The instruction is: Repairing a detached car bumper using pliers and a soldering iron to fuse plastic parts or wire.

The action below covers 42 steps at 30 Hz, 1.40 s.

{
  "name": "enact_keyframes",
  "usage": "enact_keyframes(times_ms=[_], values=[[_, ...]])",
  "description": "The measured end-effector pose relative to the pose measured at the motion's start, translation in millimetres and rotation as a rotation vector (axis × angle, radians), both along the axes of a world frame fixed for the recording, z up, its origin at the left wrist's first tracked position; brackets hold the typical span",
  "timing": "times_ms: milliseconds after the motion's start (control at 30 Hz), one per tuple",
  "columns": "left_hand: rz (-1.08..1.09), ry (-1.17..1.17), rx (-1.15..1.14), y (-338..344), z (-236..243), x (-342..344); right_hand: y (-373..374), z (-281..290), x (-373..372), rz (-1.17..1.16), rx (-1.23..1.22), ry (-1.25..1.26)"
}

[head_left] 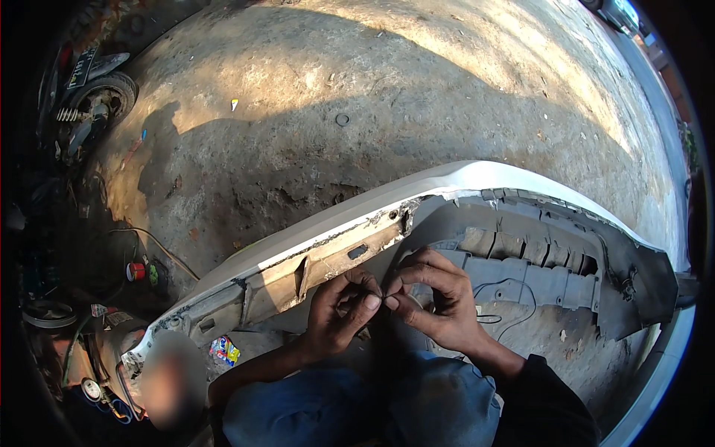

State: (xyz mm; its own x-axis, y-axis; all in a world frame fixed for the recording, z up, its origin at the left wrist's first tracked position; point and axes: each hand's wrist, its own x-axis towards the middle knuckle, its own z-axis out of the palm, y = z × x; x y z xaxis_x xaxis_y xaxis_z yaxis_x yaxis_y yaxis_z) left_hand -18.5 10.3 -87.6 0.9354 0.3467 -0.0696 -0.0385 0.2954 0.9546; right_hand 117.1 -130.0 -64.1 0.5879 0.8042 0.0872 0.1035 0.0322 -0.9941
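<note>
My left hand (344, 309) and my right hand (439, 298) meet in front of my knees, thumb and forefinger of each pinched together. A thin dark strand (383, 297) shows between the fingertips; it is too small to tell its kind for sure. Around and beyond the hands lies a white car bumper (357, 214), its inner side turned toward me. The bumper's beige inner ledge (328, 261) is just past my left fingers, with dark, rough marks along its edge. To the right of my right hand, a thin black wire (533, 298) loops over the bumper's grey inner panel (514, 277).
A motorcycle wheel (104, 97) stands at the far left. Nearer, a red can (135, 271), a colourful wrapper (223, 350) and a reddish machine with a gauge (91, 390) are on the left. Uneven dirt ground (298, 97) stretches beyond the bumper. A car (620, 15) is at the far right.
</note>
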Motion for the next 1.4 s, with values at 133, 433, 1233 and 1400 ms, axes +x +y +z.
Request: enact_keyframes(times_ms=[133,433,1233,1400], values=[[-0.256,-0.084,0.386,21.3,45.9,9.9,1.5,56.4,28.7,0.055,0.031,-0.322],[-0.380,0.113,1.107,44.6,176.9,-5.7,51.8,81.5,72.9,0.141,0.004,-0.658],[0.142,0.313,1.406,45.3,147.6,40.5,57.8,89.4,63.1,0.074,-0.001,-0.989],[0.132,0.304,1.420,43.4,147.8,43.0,54.7,88.6,60.5,0.043,0.002,-1.001]])
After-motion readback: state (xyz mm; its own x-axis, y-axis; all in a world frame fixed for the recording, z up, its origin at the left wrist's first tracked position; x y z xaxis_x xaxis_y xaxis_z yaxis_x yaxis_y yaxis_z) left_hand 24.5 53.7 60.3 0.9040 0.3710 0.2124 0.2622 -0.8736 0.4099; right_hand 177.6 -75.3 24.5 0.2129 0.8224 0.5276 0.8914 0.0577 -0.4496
